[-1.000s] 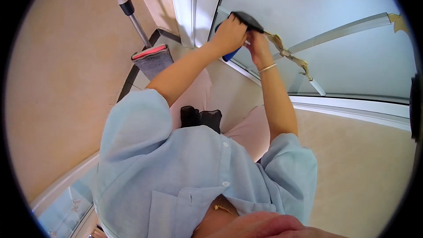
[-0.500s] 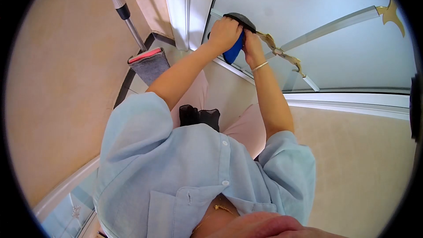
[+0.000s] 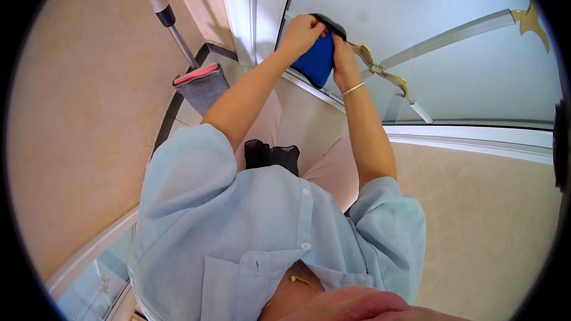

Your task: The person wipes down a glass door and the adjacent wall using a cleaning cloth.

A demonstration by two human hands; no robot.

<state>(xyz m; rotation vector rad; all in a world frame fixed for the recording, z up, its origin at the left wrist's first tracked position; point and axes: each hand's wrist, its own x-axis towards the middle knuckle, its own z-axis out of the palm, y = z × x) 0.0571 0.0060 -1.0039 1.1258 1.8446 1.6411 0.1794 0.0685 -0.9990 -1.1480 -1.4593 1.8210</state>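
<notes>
Head view shows both bare hands meeting in the upper middle of the frame on a blue fabric pad with a dark-grey, black-edged side [image 3: 318,62]. The left hand [image 3: 299,38] has its grip closed around the pad's upper left edge, fingers bent over the dark rim. The right hand [image 3: 345,59], a pale bangle [image 3: 353,88] at its wrist, pinches the pad's right edge, its fingertips partly hidden. Behind, a frosted glass door [image 3: 416,12] fills the upper right, bearing a gold, branch-like metal ornament [image 3: 375,68] just beside the right hand. At upper left, a flat mop with a grey fabric head and pink edge [image 3: 202,90] leans, well apart from the pad.
</notes>
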